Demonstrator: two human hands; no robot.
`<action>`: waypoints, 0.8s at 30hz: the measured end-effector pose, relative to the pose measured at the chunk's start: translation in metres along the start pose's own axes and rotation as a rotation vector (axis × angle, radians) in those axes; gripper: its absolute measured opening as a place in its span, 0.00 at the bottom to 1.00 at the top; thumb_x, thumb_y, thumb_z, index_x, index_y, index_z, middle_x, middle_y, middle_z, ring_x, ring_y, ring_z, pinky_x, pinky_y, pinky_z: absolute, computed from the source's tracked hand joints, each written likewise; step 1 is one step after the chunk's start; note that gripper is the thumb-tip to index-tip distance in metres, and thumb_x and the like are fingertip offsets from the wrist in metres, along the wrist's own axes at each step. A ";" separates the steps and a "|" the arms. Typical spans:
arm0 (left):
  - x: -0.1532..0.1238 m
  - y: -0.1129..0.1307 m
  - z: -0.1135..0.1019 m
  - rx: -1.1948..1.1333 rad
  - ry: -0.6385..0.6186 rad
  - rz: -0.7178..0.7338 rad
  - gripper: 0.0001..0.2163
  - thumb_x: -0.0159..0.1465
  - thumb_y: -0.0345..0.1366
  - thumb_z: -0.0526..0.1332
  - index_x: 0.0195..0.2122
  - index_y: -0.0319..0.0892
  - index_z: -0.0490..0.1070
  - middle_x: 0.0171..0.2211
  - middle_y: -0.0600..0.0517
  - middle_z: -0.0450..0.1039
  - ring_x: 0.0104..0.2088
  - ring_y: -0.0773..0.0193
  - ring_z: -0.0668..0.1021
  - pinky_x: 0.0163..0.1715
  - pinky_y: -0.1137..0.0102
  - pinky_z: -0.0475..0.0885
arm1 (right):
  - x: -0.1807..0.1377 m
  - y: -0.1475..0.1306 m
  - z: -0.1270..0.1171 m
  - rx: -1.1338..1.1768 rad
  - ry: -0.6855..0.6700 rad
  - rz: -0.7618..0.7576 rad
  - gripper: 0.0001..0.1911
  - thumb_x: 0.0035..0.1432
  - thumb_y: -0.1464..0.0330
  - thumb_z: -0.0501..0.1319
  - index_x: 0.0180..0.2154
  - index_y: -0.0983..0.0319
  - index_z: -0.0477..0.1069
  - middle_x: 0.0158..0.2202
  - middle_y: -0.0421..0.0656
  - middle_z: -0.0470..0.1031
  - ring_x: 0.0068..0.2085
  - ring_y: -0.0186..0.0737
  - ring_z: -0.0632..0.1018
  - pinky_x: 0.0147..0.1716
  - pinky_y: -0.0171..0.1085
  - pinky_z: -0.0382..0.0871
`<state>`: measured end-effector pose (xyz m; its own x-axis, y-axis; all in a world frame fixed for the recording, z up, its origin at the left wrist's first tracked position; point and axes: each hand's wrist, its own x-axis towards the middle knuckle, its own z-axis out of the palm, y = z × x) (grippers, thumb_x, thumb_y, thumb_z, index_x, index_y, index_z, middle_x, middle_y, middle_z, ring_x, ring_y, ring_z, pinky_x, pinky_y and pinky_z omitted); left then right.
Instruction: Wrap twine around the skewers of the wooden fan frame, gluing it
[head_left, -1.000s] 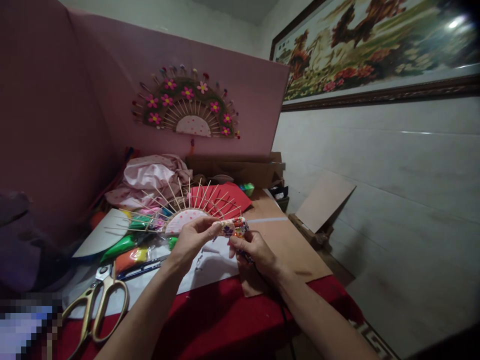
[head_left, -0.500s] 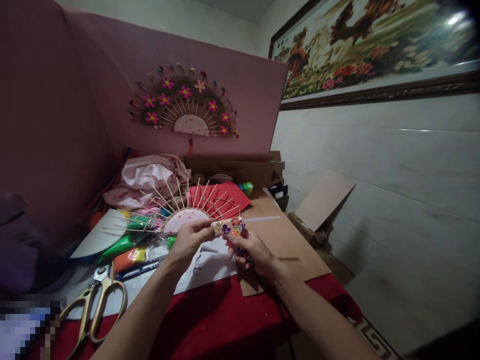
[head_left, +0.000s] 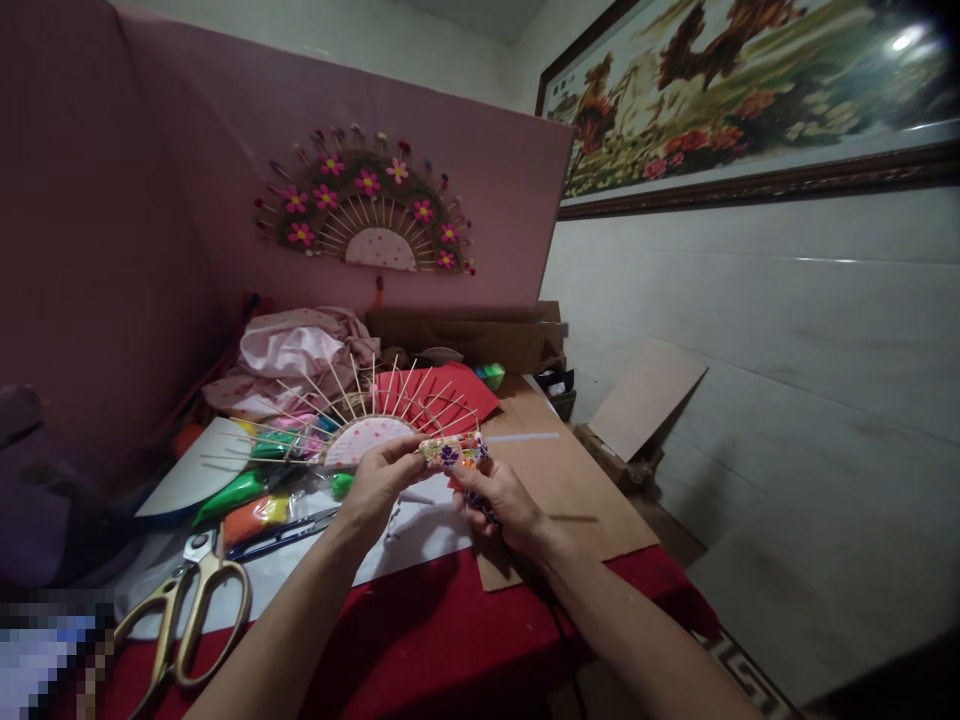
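Close together over the table, my left hand (head_left: pixel 381 482) and my right hand (head_left: pixel 501 505) both hold a small floral-patterned thing (head_left: pixel 450 453). It is white with purple, red and orange flowers, and I cannot make out its exact kind. My left thumb and fingers pinch its left end. The right fingers wrap round its lower right part, which they partly hide. A dark cord (head_left: pixel 564 640) hangs below my right hand. Just behind the left hand lies a half-round fan frame (head_left: pixel 367 440) of thin sticks with a dotted pink centre.
Gold-handled scissors (head_left: pixel 196 600) lie at the left, near a blue cutter (head_left: pixel 281 535) and bagged coloured clay (head_left: pixel 259 512). Red paper (head_left: pixel 472 385) and brown cardboard (head_left: pixel 570 490) are behind and to the right. A flowered fan (head_left: pixel 379 250) is on the pink board (head_left: pixel 502 200).
Both hands keep their hold on the floral-patterned thing, with hardly any movement. The whole view has shifted very slightly.
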<state>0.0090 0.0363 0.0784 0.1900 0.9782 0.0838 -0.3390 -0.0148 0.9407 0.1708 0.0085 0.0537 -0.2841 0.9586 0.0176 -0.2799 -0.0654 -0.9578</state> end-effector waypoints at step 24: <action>-0.007 -0.021 0.012 0.407 0.150 0.263 0.06 0.55 0.37 0.58 0.30 0.39 0.67 0.19 0.55 0.70 0.16 0.68 0.71 0.16 0.72 0.69 | 0.002 0.000 0.004 0.084 0.158 -0.176 0.17 0.50 0.57 0.62 0.25 0.65 0.65 0.18 0.36 0.68 0.11 0.23 0.60 0.06 0.25 0.52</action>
<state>0.0260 0.0269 0.0618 0.0022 0.9492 0.3147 0.0344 -0.3146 0.9486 0.1669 0.0089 0.0547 -0.0793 0.9882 0.1310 -0.3897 0.0902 -0.9165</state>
